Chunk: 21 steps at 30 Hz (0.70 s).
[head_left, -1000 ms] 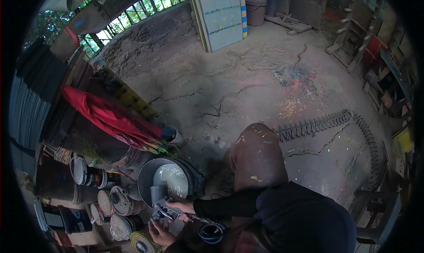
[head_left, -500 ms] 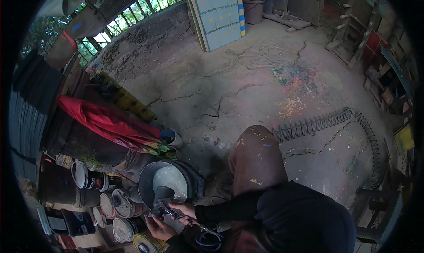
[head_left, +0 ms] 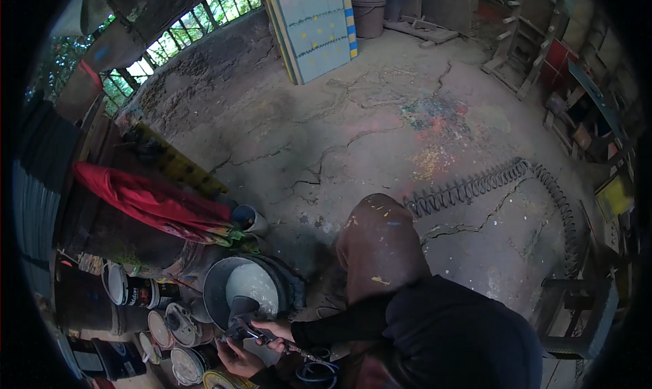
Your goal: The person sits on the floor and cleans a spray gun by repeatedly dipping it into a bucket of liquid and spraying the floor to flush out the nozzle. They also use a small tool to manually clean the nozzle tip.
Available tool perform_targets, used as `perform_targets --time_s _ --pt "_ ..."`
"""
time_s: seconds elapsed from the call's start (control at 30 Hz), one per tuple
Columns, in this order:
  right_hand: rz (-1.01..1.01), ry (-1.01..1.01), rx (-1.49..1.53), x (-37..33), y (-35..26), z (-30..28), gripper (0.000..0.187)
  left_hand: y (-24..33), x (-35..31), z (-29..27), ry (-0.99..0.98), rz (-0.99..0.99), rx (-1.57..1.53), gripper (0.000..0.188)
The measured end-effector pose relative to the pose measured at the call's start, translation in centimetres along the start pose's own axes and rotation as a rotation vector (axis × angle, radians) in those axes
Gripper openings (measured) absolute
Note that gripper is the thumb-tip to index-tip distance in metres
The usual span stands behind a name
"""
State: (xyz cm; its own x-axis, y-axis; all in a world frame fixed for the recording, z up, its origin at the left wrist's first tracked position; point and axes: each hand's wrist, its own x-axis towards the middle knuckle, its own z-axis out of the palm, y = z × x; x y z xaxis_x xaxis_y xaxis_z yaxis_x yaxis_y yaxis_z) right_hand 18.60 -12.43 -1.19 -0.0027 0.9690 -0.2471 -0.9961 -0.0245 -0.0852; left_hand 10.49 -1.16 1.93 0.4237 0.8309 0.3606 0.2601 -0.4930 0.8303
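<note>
Spray gun (head_left: 239, 329): held at the bucket's near edge, with its dark cup (head_left: 244, 307) showing against the pale stuff inside. My guess is it's there so drips land in the bucket, not on the floor.

Right hand (head_left: 274, 333): wrapped around the gun's handle, taking the weight as far as I can tell.

Left hand (head_left: 238, 357): cupped under the gun's front end, palm up, probably steadying it. Can't tell if the fingers really touch.

Bucket (head_left: 214, 288): big dark one toward the floor's left edge, close to the person's knee (head_left: 380, 253), so it's an easy reach. Pale liquid (head_left: 255, 281) inside.

Hose (head_left: 316, 371): blue loops just below the right hand, likely the gun's air line. A grey springy coil (head_left: 468, 186) lies out on the right part of the floor (head_left: 367, 161).

Tubs: bunched up left of the bucket, I'd say to keep paint handy. Lidded pale one (head_left: 187, 366), yellow can (head_left: 221, 381) at the bottom.

Labels: black tub (head_left: 141, 294) has chunky light lettering on its side; navy tub (head_left: 120, 358) has some marking, too dim to read.

Boards (head_left: 316, 34): leaning upright at the floor's far edge, yellow dots, no writing I can spot.
</note>
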Motion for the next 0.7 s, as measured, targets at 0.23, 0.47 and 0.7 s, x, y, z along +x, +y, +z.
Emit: perform_targets --time_s 0.23,0.47,0.7 --pt "-0.022 0.085 0.092 -1.1 0.1 1.5 0.055 4.9 -1.1 0.0 0.080 0.104 0.159 0.032" --pt "-0.013 -0.037 0.121 0.7 0.9 -0.9 0.045 5.7 -1.1 -0.2 0.075 0.141 0.165 0.031" --pt "-0.015 -0.037 0.105 0.2 1.1 -0.7 0.044 7.0 -1.3 -0.6 0.082 0.180 0.279 0.030"
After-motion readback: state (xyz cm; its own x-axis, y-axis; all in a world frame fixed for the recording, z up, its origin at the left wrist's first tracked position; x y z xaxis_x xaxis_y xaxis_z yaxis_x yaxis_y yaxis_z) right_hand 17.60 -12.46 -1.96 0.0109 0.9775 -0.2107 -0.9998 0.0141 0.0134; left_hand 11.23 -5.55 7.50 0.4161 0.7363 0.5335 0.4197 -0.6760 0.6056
